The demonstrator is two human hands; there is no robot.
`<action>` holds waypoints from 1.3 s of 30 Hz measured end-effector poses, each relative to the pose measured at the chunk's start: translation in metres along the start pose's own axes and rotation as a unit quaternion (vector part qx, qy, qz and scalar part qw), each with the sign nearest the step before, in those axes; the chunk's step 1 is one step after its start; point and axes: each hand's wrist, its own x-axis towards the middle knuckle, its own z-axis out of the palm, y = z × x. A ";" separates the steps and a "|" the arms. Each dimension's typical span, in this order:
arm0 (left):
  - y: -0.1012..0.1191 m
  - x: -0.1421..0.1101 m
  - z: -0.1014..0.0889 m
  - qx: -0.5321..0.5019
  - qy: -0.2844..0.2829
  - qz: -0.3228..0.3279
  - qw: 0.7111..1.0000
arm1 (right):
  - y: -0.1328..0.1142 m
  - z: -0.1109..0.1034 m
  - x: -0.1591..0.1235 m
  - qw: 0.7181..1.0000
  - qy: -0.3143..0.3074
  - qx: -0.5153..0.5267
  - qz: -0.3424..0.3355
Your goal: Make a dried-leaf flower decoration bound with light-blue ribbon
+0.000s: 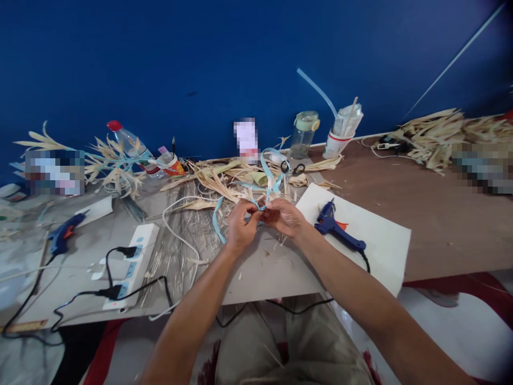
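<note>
Over the middle of the table, my left hand [242, 224] pinches a light blue ribbon [217, 220] between thumb and fingers. Right beside it, my right hand [284, 216] is closed on the same ribbon, fingertips nearly touching those of the left. One end of the ribbon hangs down to the left, and another stretch loops up behind the hands. Whether the ribbon is wrapped round a stem cannot be made out, as my fingers cover that spot. Dry corn husks [216, 179] lie just behind, with black-handled scissors [292, 169] among them.
A blue glue gun [340, 230] rests on white card [385, 246] at right; another glue gun [64, 232] lies far left. A power strip [134, 267] with black cords stands left, near thin wires [176, 240]. Behind are a bottle [130, 141], jar [304, 136] and paper cup [336, 143].
</note>
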 end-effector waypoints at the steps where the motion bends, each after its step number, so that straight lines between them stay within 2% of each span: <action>1: 0.000 0.000 0.000 -0.001 0.000 -0.002 1.000 | 0.000 0.000 0.000 1.000 0.004 0.001 0.000; 5: -0.002 -0.001 0.003 -0.020 0.012 -0.030 0.999 | 0.002 0.001 0.001 1.000 0.009 0.007 -0.012; 8: -0.003 -0.002 0.005 -0.064 0.046 -0.106 0.991 | 0.006 0.005 0.002 0.999 0.002 0.030 -0.027; 11: -0.002 -0.001 0.007 -0.129 0.066 -0.194 0.970 | 0.013 0.009 0.003 0.997 -0.008 0.058 -0.048; 14: 0.000 -0.001 0.007 -0.165 0.071 -0.229 0.957 | 0.019 0.011 0.003 0.995 -0.003 0.070 -0.072; 29: 0.005 0.004 0.011 -0.188 0.112 -0.278 0.935 | 0.033 0.015 0.007 0.993 0.025 0.072 -0.093; 33: 0.002 0.003 0.010 -0.178 0.106 -0.256 0.944 | 0.032 0.015 0.006 0.994 0.018 0.057 -0.086; 36: -0.001 0.002 0.008 -0.146 0.124 -0.227 0.955 | 0.029 0.015 0.004 0.995 0.002 0.032 -0.089; 39: 0.002 0.003 0.005 -0.153 0.144 -0.226 0.951 | 0.026 0.014 0.003 0.995 -0.002 0.018 -0.098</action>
